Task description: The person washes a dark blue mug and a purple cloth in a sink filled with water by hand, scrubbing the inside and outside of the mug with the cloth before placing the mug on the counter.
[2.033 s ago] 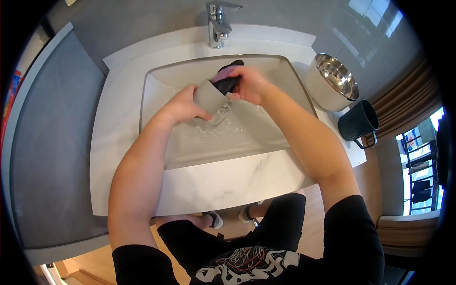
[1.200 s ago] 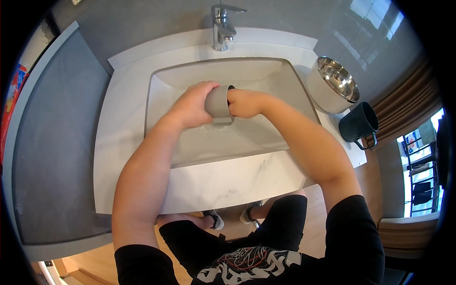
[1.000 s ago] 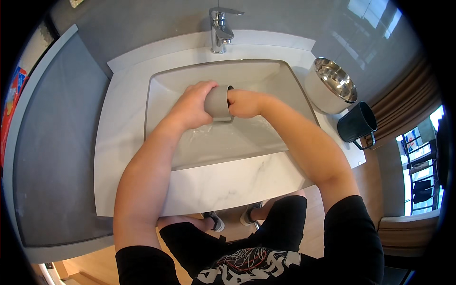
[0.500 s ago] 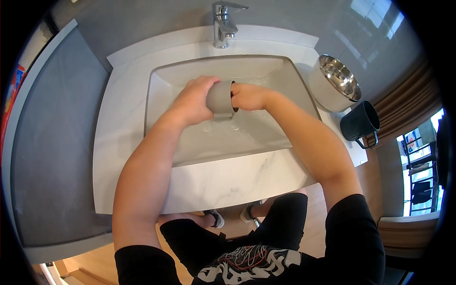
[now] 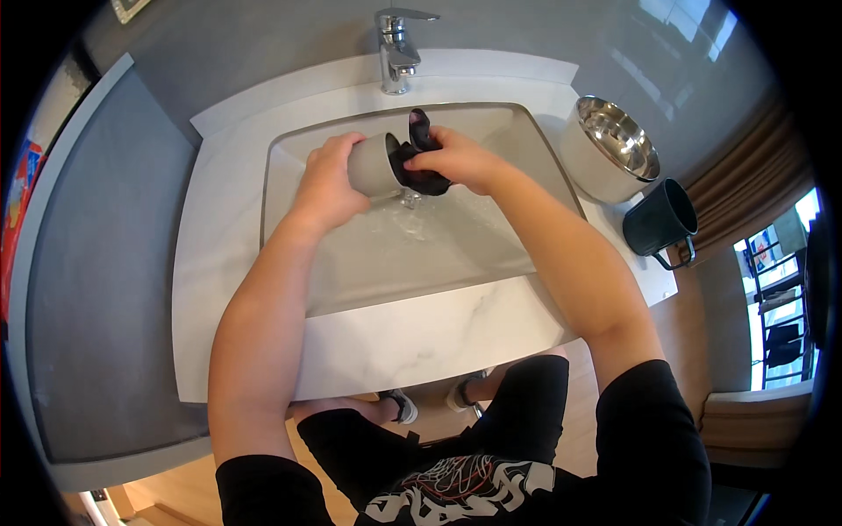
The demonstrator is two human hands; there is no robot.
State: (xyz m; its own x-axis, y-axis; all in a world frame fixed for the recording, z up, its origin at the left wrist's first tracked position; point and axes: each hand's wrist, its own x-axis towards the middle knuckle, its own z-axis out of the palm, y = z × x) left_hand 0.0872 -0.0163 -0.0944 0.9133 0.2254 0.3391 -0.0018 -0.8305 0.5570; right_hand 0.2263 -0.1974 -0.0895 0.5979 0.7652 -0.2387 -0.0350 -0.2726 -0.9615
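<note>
Over the sink basin [image 5: 491,232], my left hand [image 5: 324,186] is wrapped round a grey cup [image 5: 372,167], which lies tilted on its side with its mouth facing right. My right hand [image 5: 460,161] grips a black cloth [image 5: 428,182] just outside that mouth. Part of the cloth sticks up above my fingers, and part bunches against the rim of the cup. My left fingertips are hidden behind the cup, whose inside I cannot see. Water glistens on the basin floor below.
A chrome faucet [image 5: 396,61] rises behind the basin. On the right of the white marbled counter [image 5: 421,337] stand a white bowl with a shiny steel inside [image 5: 605,158] and a dark green mug [image 5: 658,223]. A grey panel [image 5: 105,263] borders the left side.
My right hand has come out of the cup, drawing the black cloth into view. The cup and my left hand have shifted a little to the left.
</note>
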